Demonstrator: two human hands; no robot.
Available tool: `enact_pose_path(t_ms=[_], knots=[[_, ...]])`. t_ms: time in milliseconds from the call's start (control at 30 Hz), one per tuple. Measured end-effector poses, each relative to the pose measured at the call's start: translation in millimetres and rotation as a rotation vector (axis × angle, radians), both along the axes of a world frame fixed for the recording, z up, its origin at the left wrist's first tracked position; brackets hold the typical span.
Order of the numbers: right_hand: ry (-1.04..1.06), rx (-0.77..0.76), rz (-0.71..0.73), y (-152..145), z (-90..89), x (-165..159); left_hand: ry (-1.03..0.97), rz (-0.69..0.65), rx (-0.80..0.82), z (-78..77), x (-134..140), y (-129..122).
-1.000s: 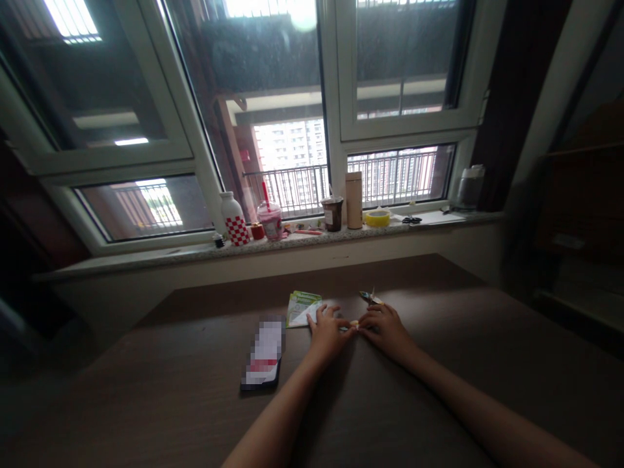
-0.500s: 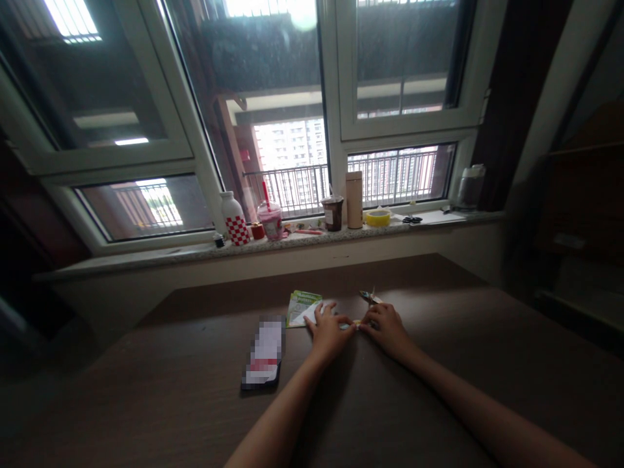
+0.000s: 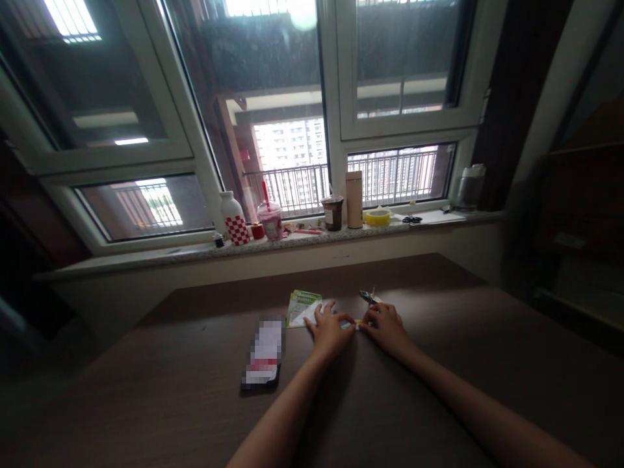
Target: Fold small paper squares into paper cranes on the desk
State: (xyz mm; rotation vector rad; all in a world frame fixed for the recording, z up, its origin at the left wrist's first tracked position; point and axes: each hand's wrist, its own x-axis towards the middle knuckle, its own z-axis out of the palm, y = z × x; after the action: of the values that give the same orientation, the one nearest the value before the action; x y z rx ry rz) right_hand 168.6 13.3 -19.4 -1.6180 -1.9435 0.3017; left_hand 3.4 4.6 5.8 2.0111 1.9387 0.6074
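My left hand (image 3: pixel 331 331) is over the table with thumb and index finger pinched at one end of a small flat yellow-and-white piece (image 3: pixel 358 323). Its other fingers spread towards a green-and-white paper packet (image 3: pixel 303 300). At the piece's other end, my right hand (image 3: pixel 387 327) has its fingers closed together. The piece is too small to name and partly covered by the fingertips. Just beyond the right hand lies a small dark, pointed object (image 3: pixel 366 296), half hidden. A phone (image 3: pixel 266 348) with a blurred screen lies left of my left forearm.
The brown table (image 3: pixel 185 390) ends below a stone windowsill (image 3: pixel 302 239). Along the sill stand a checkered bottle (image 3: pixel 236 224), a pink drink cup (image 3: pixel 271 221), a brown drink cup (image 3: pixel 333 213), a tan flask (image 3: pixel 354 200), a yellow tape roll (image 3: pixel 378 218) and black scissors (image 3: pixel 412 220).
My fingertips have drawn very slightly apart, so a little more of the small piece shows between them. Everything else stays in place.
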Motion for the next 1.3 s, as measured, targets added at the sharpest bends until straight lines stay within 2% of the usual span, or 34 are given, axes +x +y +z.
enact_pose_path(t_ms=[567, 967, 1300], knots=[[-0.013, -0.024, -0.027, -4.6, 8.3, -3.9, -0.002, 0.023, 0.014, -2.7, 4.0, 0.4], [0.001, 0.015, -0.027, 0.1, 1.0, -1.6, 0.025, 0.0, 0.042, -0.1, -0.3, -3.1], [-0.017, 0.001, -0.034, -2.6, 5.5, -4.3, -0.028, 0.024, 0.05, -2.3, 2.6, -1.4]])
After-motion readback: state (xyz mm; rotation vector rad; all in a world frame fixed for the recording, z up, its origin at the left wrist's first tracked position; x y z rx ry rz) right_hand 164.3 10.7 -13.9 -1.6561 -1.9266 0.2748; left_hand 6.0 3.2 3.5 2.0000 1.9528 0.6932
